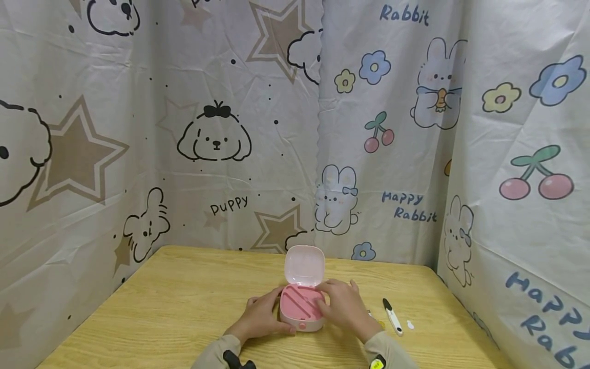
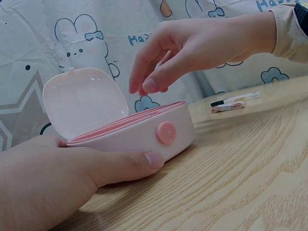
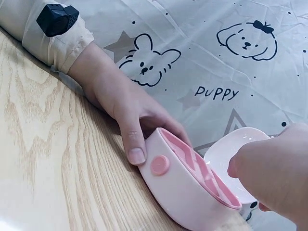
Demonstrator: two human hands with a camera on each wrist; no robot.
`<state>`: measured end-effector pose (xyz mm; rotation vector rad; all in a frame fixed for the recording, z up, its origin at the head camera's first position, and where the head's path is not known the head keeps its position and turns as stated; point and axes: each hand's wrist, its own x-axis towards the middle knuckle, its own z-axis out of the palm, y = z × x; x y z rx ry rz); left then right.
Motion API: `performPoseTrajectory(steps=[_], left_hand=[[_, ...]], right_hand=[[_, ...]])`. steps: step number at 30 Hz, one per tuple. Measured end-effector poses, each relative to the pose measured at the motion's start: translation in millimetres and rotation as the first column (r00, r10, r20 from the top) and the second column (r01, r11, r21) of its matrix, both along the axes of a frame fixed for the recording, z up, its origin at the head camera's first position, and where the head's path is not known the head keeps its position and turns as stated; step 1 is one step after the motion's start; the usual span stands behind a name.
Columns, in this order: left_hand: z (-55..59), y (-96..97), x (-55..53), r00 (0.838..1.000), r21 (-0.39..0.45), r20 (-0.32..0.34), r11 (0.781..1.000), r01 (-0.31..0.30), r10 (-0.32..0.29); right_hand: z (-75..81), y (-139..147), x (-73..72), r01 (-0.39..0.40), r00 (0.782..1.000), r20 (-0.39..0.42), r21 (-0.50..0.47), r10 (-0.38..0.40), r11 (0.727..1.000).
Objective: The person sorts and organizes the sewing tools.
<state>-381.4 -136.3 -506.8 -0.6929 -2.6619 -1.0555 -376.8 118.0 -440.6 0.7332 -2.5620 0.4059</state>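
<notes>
A small pale pink box (image 1: 301, 324) stands on the table with its hinged lid (image 1: 304, 265) raised at the back. Inside sits a darker pink tray (image 1: 295, 302) with diagonal slots, and a round pink button (image 2: 166, 133) is on the front wall. My left hand (image 1: 260, 316) grips the box's left side, thumb (image 2: 126, 166) along the front and fingers behind. Over the right part of the tray hovers my right hand (image 1: 344, 305), its fingers loosely bent downward. In the left wrist view, I see nothing between those fingers, and they are apart from the box.
Right of the box lie a black-and-white pen-shaped tool (image 1: 393, 316) and a small white piece (image 1: 411, 324). A pink bundle (image 2: 228, 107) lies by the tool, and a yellow item (image 1: 381, 324) is partly behind my right wrist. Printed curtains (image 1: 221, 205) stand around the wooden table (image 1: 184, 297).
</notes>
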Motion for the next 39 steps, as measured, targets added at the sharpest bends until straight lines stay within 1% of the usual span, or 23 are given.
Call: performPoseTrajectory(steps=[9, 13, 19, 24, 31, 39], left_hand=[[1.7, 2.4, 0.5, 0.998, 0.02, 0.06, 1.0, -0.008, 0.007], [2.0, 2.7, 0.0, 0.998, 0.019, 0.064, 1.0, -0.006, 0.005], [3.3, 2.5, 0.0, 0.997, 0.036, 0.078, 0.999, -0.002, -0.001], [3.7, 2.1, 1.2, 0.997, 0.031, 0.072, 1.0, 0.0, -0.002], [4.2, 2.6, 1.8, 0.996, 0.06, 0.091, 0.998, 0.009, -0.014], [2.0, 1.8, -0.3, 0.998, 0.034, 0.07, 0.999, -0.002, 0.0]], right_hand=[[0.7, 21.5, 1.5, 0.05, 0.998, -0.043, -0.009, -0.05, 0.999], [-2.7, 31.4, 1.5, 0.073, 0.996, -0.05, -0.004, -0.074, 0.997], [-9.3, 47.3, 1.1, 0.115, 0.993, -0.03, 0.016, -0.114, 0.993], [-13.6, 62.6, 2.2, 0.148, 0.989, -0.024, 0.018, -0.147, 0.989], [-20.5, 85.6, 3.1, 0.238, 0.971, 0.015, 0.05, -0.239, 0.97], [-29.6, 104.1, 3.8, 0.279, 0.958, 0.045, 0.097, -0.284, 0.955]])
